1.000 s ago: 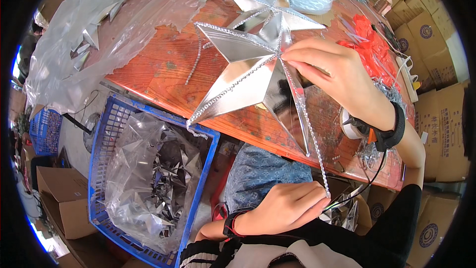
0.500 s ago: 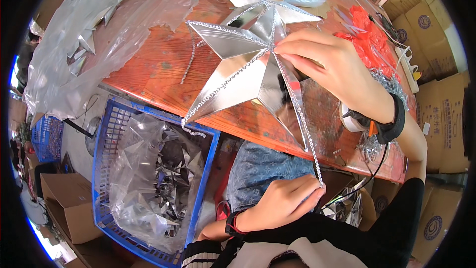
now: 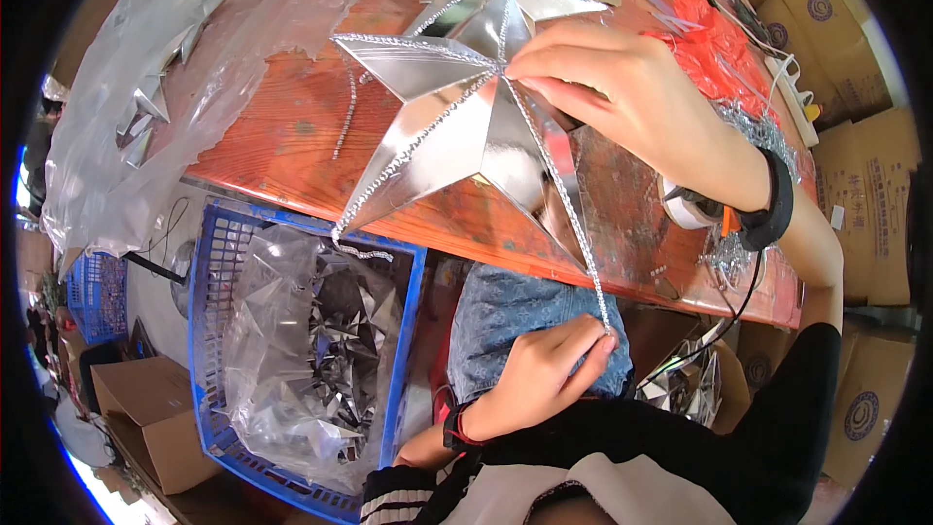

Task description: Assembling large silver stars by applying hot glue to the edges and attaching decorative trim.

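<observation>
A shiny silver star (image 3: 449, 141) with pointed, folded arms lies at the table's front edge, one arm jutting past it. Sparkly silver bead trim (image 3: 567, 202) runs along its ridges from the centre. At that centre my right hand (image 3: 622, 83) pinches the trim, fingertips pressed together. Below the table edge, over the denim on my lap, my left hand (image 3: 549, 365) grips the trim's lower end, holding the strand taut along the arm's ridge. Another trimmed silver star (image 3: 465, 12) lies behind, partly overlapped. A loose trim tail hangs from the near star's left tip.
A blue plastic basket (image 3: 409, 331) of silver star pieces and clear plastic stands left below the red-brown table (image 3: 292, 126). Clear plastic sheeting (image 3: 243, 58) covers the table's left. A red plastic bag (image 3: 705, 49), tape roll (image 3: 688, 209) and silver trim tangles lie right, near cardboard boxes (image 3: 865, 204).
The view has shifted, so the stars and table sit farther left and higher. My left hand still holds the trim's end taut; my right hand keeps its pinch at the centre.
</observation>
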Available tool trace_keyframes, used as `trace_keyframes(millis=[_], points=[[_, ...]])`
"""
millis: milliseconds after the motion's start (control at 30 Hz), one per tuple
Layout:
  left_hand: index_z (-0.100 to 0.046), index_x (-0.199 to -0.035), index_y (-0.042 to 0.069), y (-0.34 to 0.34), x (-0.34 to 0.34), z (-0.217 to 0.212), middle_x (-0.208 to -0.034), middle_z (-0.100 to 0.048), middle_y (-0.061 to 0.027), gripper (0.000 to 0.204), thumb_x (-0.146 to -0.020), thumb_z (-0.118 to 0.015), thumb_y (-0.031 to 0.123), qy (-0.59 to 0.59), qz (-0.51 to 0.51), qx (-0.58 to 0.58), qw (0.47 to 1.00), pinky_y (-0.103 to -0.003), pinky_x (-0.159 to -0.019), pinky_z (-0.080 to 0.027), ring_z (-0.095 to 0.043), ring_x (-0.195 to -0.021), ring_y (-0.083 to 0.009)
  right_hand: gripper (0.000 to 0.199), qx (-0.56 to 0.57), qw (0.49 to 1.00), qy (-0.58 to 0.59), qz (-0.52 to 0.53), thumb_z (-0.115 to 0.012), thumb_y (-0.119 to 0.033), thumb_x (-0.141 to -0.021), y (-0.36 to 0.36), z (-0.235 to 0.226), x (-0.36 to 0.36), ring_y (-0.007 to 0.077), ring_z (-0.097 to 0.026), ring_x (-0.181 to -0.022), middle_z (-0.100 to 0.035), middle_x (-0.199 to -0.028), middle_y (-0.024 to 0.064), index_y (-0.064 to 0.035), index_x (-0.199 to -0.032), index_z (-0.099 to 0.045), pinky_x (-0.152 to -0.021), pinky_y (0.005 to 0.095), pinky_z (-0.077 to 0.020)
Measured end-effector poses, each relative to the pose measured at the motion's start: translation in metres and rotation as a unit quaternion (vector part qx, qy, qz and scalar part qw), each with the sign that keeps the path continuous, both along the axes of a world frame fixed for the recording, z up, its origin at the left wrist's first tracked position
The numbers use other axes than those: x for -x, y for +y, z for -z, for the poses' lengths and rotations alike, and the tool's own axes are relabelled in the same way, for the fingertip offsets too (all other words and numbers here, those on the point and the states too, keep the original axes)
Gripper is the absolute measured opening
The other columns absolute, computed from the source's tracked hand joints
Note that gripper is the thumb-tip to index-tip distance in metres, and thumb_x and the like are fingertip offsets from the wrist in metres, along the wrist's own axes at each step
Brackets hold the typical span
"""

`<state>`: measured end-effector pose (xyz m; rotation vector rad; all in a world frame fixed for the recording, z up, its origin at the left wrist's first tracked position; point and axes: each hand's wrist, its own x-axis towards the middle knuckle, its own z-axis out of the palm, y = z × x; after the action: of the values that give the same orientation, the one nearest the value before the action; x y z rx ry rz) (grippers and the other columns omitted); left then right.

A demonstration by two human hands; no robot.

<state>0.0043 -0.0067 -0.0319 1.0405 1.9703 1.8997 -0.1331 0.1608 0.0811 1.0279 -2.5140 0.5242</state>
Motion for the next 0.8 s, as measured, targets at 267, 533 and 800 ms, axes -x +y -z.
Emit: trace_keyframes(millis=[267,533,800], points=[[-0.059,-0.082,-0.001,0.0,0.001,0.0,-0.07,-0.056,-0.0093,0.01,-0.089,-0.053,0.004,-0.009,-0.01,-0.003,1.0,-0.028,-0.05,-0.04,-0.051,-0.052,-0.019,0.013,-0.006,1.0,0.027,-0.006,-0.058,-0.011,-0.083,0.002,0.002,0.002,0.0319,-0.059,-0.078,-0.059,-0.087,0.0123,0.0007,-0.087,-0.059,-0.068,0.0385,-0.0465],[-0.057,-0.084,0.0,-0.003,0.001,0.006,-0.073,-0.057,-0.0105,0.006,-0.087,-0.055,0.005,-0.015,-0.004,0.024,1.0,-0.032,-0.052,-0.044,-0.056,-0.058,-0.0247,0.013,-0.017,1.0,-0.003,0.004,-0.058,-0.007,-0.083,0.003,-0.002,-0.001,0.0288,-0.06,-0.08,-0.06,-0.091,0.0102,0.0007,-0.093,-0.06,-0.069,0.0344,-0.0472],[-0.057,-0.084,0.001,-0.006,0.005,0.017,-0.075,-0.057,-0.0089,0.007,-0.089,-0.053,0.004,-0.027,-0.092,0.069,0.993,-0.027,-0.051,-0.041,-0.051,-0.055,-0.0131,0.014,0.003,0.998,0.03,-0.048,-0.056,-0.012,-0.084,0.008,-0.009,0.005,0.0315,-0.059,-0.078,-0.06,-0.09,0.0123,0.0005,-0.089,-0.06,-0.069,0.0368,-0.0467]])
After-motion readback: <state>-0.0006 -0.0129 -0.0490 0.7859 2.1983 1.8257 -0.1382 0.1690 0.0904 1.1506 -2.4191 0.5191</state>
